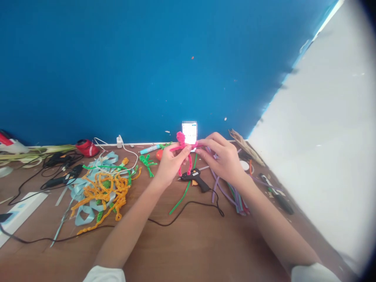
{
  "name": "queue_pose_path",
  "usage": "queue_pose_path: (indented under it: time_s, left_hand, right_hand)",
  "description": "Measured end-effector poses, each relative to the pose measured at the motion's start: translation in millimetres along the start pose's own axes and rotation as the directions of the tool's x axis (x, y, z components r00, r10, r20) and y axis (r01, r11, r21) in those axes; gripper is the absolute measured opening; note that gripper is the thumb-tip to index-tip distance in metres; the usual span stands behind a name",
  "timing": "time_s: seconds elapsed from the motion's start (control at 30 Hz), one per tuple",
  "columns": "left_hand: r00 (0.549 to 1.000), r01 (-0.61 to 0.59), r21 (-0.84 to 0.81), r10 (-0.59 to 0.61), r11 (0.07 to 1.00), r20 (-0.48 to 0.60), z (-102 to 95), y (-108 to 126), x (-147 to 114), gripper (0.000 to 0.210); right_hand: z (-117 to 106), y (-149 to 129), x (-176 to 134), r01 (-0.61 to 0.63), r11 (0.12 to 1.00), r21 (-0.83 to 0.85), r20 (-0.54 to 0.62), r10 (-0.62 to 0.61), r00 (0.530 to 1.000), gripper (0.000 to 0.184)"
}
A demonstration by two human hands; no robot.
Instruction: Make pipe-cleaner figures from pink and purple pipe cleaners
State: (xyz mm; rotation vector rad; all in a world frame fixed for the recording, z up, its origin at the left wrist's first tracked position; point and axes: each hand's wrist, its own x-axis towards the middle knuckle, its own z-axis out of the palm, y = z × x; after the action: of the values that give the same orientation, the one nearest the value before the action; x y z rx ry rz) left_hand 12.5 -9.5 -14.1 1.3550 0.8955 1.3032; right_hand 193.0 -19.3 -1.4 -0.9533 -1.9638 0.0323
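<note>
Both hands hold up a small figure of pink pipe cleaners (181, 138), with a looped head on top and two legs hanging down. My left hand (172, 162) pinches its middle between thumb and fingers. With thumb and fingertips, my right hand (220, 154) grips a pink strand at the figure's right side. Just beneath the figure, a black hot glue gun (199, 180) lies on the table, its nozzle toward the left. A lit phone (190, 131) stands behind the hands against the wall. Left of my left hand lies a green pipe-cleaner figure (148, 164).
A tangle of orange pipe cleaners (108, 192) and light blue ribbon (85, 215) covers the left side. Purple pipe cleaners (227, 192) lie under my right forearm. A white power strip (22, 215) sits far left, and a black cord (176, 223) crosses the table. A blue wall (147, 70) rises behind.
</note>
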Motion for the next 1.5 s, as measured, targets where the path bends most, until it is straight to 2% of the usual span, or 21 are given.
queue_pose_path:
  time_s: [0.17, 0.37, 0.43, 0.5, 0.53, 0.6, 0.67, 0.73, 0.77, 0.8, 0.83, 0.9, 0.97, 1.0, 1.13, 1.17, 1.23, 1.3, 1.33, 1.4, 1.5]
  left_hand:
    - [0.999, -0.036, 0.069, 0.035, 0.997, 0.014, 5.5, -1, -3, 0.024]
    - [0.983, -0.182, 0.264, 0.169, 0.947, 0.073, 7.0, 2, -5, 0.015]
    - [0.974, -0.227, 0.329, 0.209, 0.917, 0.088, 7.0, 3, -6, 0.015]
    - [0.963, -0.269, 0.426, 0.242, 0.864, 0.117, 6.0, 5, -7, 0.016]
    - [0.955, -0.297, 0.483, 0.262, 0.824, 0.141, 4.7, 5, -7, 0.017]
    - [0.915, -0.401, 0.575, 0.338, 0.713, 0.219, 0.3, 5, -7, 0.017]
    - [0.827, -0.556, 0.601, 0.454, 0.574, 0.332, -5.5, 4, -6, 0.014]
    - [0.716, -0.688, 0.578, 0.54, 0.439, 0.442, -10.5, 3, -5, 0.01]
    - [0.675, -0.726, 0.565, 0.565, 0.392, 0.475, -12.0, 2, -5, 0.01]
    - [0.656, -0.741, 0.559, 0.579, 0.371, 0.485, -12.4, 2, -5, 0.01]
    - [0.663, -0.732, 0.565, 0.586, 0.38, 0.466, -11.8, 3, -6, 0.01]
    - [0.746, -0.652, 0.576, 0.554, 0.493, 0.37, -8.2, 5, -8, 0.01]
    - [0.855, -0.515, 0.545, 0.444, 0.661, 0.27, -3.7, 8, -9, 0.013]
    - [0.893, -0.45, 0.517, 0.38, 0.728, 0.241, -1.9, 10, -9, 0.015]
    - [0.957, -0.282, 0.404, 0.227, 0.87, 0.181, -0.9, 13, -8, 0.02]
    - [0.969, -0.236, 0.366, 0.191, 0.9, 0.155, -1.5, 13, -8, 0.021]
    - [0.99, -0.124, 0.262, 0.1, 0.957, 0.103, -2.1, 12, -7, 0.024]
    - [0.996, -0.023, 0.15, 0.01, 0.988, 0.088, -1.6, 11, -6, 0.026]
    - [0.996, 0.013, 0.103, -0.022, 0.995, 0.09, -1.3, 11, -5, 0.028]
    - [0.993, 0.058, 0.042, -0.062, 0.997, 0.103, -0.8, 10, -3, 0.031]
    - [0.986, 0.106, -0.015, -0.103, 0.994, 0.13, -1.5, 9, -1, 0.035]
  right_hand:
    - [4, 0, -1, 0.034, 0.999, -0.015, 0.068, -0.033, 0.997, 0.018]
    - [5, -2, -1, 0.006, 0.997, 0.081, 0.099, -0.014, 0.995, 0.022]
    - [5, -2, 0, -0.06, 0.984, 0.17, 0.105, 0.042, 0.994, 0.026]
    - [6, -1, 1, -0.191, 0.926, 0.326, 0.147, 0.15, 0.978, 0.031]
    - [7, 0, 1, -0.276, 0.86, 0.429, 0.187, 0.214, 0.959, 0.033]
    - [10, 2, 1, -0.468, 0.621, 0.628, 0.334, 0.328, 0.884, 0.034]
    - [13, 4, 0, -0.65, 0.292, 0.702, 0.561, 0.337, 0.756, 0.032]
    - [15, 6, -1, -0.759, 0.025, 0.65, 0.733, 0.245, 0.635, 0.031]
    - [15, 5, -1, -0.784, -0.055, 0.619, 0.776, 0.197, 0.599, 0.03]
    - [15, 5, -1, -0.788, -0.102, 0.607, 0.791, 0.174, 0.587, 0.03]
    - [15, 3, -1, -0.777, -0.124, 0.617, 0.784, 0.177, 0.595, 0.029]
    - [13, -1, -1, -0.742, -0.103, 0.663, 0.742, 0.221, 0.632, 0.029]
    - [11, -4, 0, -0.702, -0.018, 0.712, 0.675, 0.296, 0.676, 0.03]
    - [11, -6, 0, -0.688, 0.034, 0.725, 0.642, 0.33, 0.692, 0.033]
    - [9, -8, 0, -0.66, 0.283, 0.696, 0.547, 0.386, 0.742, 0.034]
    - [8, -9, 0, -0.63, 0.372, 0.681, 0.492, 0.405, 0.771, 0.03]
    - [6, -8, 0, -0.506, 0.616, 0.604, 0.282, 0.428, 0.859, 0.021]
    - [3, -7, 2, -0.295, 0.861, 0.414, 0.057, 0.299, 0.953, 0.019]
    - [0, -6, 2, -0.177, 0.935, 0.307, 0.011, 0.182, 0.983, 0.018]
    - [-5, -3, 4, 0.018, 0.985, 0.172, 0.045, -0.027, 0.999, 0.019]
    - [-8, 3, 5, 0.159, 0.984, 0.086, 0.139, -0.17, 0.976, 0.019]
